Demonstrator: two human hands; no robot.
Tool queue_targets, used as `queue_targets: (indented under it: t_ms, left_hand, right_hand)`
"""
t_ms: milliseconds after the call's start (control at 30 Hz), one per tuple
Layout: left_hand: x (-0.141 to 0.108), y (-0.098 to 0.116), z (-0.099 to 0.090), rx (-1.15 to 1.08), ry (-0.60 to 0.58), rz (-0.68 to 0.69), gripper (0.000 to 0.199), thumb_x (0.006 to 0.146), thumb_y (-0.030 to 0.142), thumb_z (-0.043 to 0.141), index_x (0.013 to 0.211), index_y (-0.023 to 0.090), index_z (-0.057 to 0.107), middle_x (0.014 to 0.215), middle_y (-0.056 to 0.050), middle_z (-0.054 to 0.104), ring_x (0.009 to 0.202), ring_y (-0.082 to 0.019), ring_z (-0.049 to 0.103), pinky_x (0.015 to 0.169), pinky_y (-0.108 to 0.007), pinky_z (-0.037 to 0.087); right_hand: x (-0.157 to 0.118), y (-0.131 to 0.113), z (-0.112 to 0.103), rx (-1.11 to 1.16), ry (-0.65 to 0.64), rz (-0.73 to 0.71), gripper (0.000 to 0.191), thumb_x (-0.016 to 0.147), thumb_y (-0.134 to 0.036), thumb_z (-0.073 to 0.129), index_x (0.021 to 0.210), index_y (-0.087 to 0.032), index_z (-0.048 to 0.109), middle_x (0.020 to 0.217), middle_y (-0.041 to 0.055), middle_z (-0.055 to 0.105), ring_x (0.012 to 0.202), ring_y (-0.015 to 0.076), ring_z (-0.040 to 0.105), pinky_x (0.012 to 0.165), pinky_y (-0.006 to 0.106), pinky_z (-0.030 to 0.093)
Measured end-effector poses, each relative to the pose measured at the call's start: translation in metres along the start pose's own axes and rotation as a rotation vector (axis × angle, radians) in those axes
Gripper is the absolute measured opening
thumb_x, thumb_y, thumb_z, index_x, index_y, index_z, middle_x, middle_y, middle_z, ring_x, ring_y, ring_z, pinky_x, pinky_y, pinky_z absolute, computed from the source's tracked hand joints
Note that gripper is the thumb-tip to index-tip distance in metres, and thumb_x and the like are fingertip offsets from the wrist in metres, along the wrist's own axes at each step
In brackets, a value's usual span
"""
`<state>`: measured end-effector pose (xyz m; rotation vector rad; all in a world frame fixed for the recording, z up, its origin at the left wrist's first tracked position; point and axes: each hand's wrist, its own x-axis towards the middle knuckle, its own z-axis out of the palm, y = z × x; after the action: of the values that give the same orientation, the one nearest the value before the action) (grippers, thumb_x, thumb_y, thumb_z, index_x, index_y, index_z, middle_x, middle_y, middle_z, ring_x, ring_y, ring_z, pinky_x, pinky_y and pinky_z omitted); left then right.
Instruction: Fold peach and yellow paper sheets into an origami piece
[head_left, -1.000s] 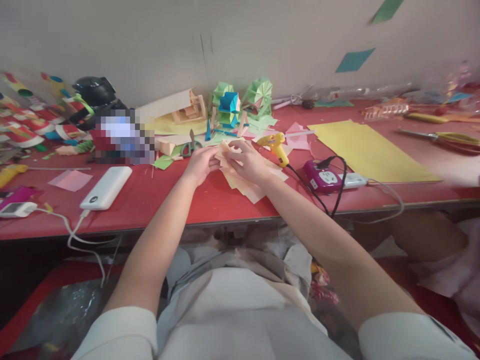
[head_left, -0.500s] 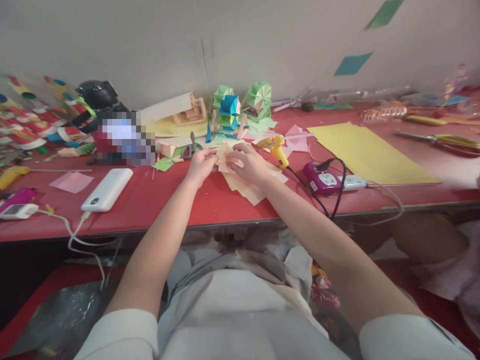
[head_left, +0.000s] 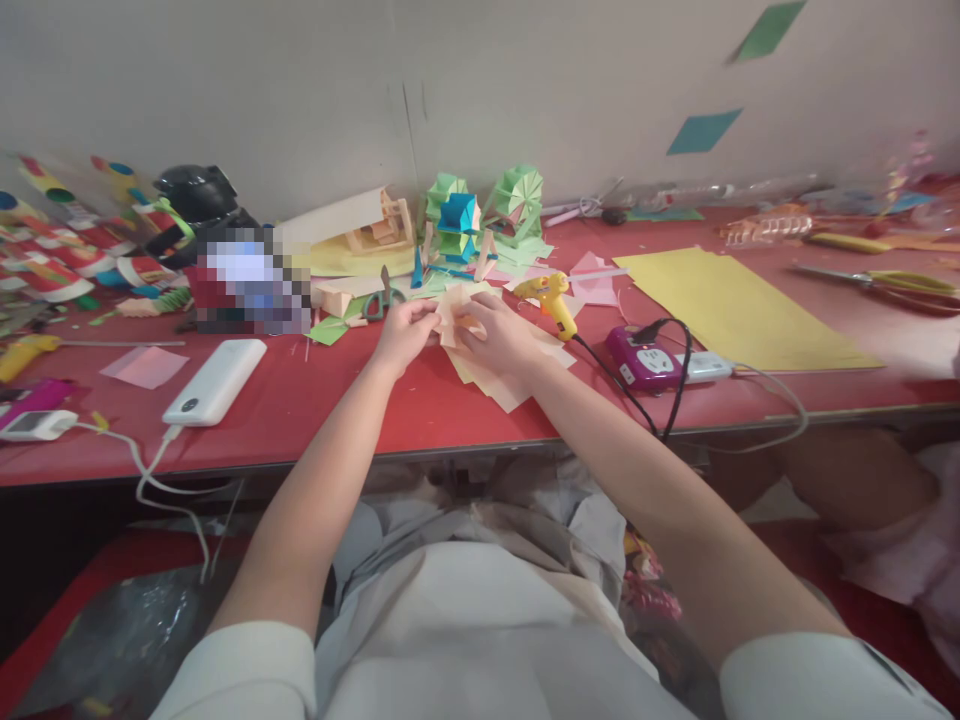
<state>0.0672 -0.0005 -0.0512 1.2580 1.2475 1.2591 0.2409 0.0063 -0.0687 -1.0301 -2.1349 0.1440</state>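
Note:
Between my hands is a pale peach sheet of paper (head_left: 452, 300), raised a little above the table. My left hand (head_left: 405, 338) pinches its left edge between thumb and fingers. With bent fingers, my right hand (head_left: 499, 335) grips the sheet from the right; part of the paper is hidden behind it. More pale paper sheets (head_left: 511, 392) lie loosely under my right hand and wrist. Scissors with dark handles (head_left: 384, 302) rest just beyond my left hand. A yellow glue gun (head_left: 553, 298) lies close to the right of my right hand.
Behind stand green folded-paper wheels (head_left: 519, 195) and a blue paper piece (head_left: 459, 213). A white power bank (head_left: 215, 382) lies left, near the cables. To the right are a purple power strip (head_left: 643, 358), yellow paper (head_left: 742, 310) and large scissors (head_left: 874, 278). Another person's leg shows at right.
My left hand has shifted very slightly, with its fingers a little further over the peach paper. The sheet's angle differs slightly. Everything else on the table stays put.

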Motion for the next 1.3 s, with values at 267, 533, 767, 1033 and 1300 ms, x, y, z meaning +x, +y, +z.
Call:
queue_targets:
  t_ms: [267,533,767,1033,1300]
  left_hand:
    - [0.001,-0.001,-0.001,0.009,-0.019,0.007,0.02,0.074,0.018,0.061,0.092,0.014,0.069,0.086,-0.006,0.071,0.075,-0.017,0.067,0.074,-0.034,0.058]
    - [0.0,0.001,-0.002,-0.02,-0.022,0.004,0.032,0.072,0.014,0.058,0.103,0.014,0.068,0.084,-0.005,0.071,0.082,-0.02,0.069,0.081,-0.038,0.058]
    - [-0.001,0.006,-0.004,-0.14,-0.08,-0.089,0.027,0.07,0.014,0.058,0.095,0.014,0.068,0.08,-0.004,0.069,0.074,-0.017,0.069,0.079,-0.036,0.059]
    - [0.0,0.008,-0.005,-0.226,-0.109,-0.131,0.026,0.068,0.012,0.055,0.092,0.014,0.065,0.077,-0.005,0.07,0.072,-0.017,0.069,0.079,-0.036,0.058]
    - [-0.001,0.005,-0.007,-0.216,-0.203,-0.101,0.038,0.064,0.005,0.056,0.099,0.014,0.068,0.088,-0.007,0.073,0.081,-0.018,0.071,0.08,-0.034,0.058]
  right_hand:
    - [0.0,0.004,0.003,0.058,0.04,-0.027,0.021,0.084,-0.022,0.056,0.103,-0.018,0.065,0.103,0.0098,0.06,0.094,0.0228,0.056,0.079,0.034,0.046]
    - [0.001,0.008,0.002,0.143,0.068,-0.135,0.021,0.093,-0.03,0.052,0.1,-0.024,0.071,0.117,0.0091,0.057,0.105,0.0224,0.056,0.092,0.039,0.047]
    - [0.003,0.013,0.004,0.199,0.1,-0.153,0.021,0.094,-0.032,0.053,0.097,-0.024,0.073,0.114,0.0092,0.058,0.106,0.0226,0.056,0.094,0.042,0.047]
    - [0.003,0.009,0.002,0.248,0.098,-0.178,0.019,0.092,-0.031,0.057,0.092,-0.025,0.075,0.116,0.0091,0.057,0.108,0.0229,0.055,0.095,0.043,0.048]
    - [0.003,0.011,0.003,0.246,0.099,-0.168,0.018,0.089,-0.034,0.061,0.088,-0.027,0.077,0.12,0.0076,0.058,0.111,0.0235,0.054,0.096,0.044,0.048]
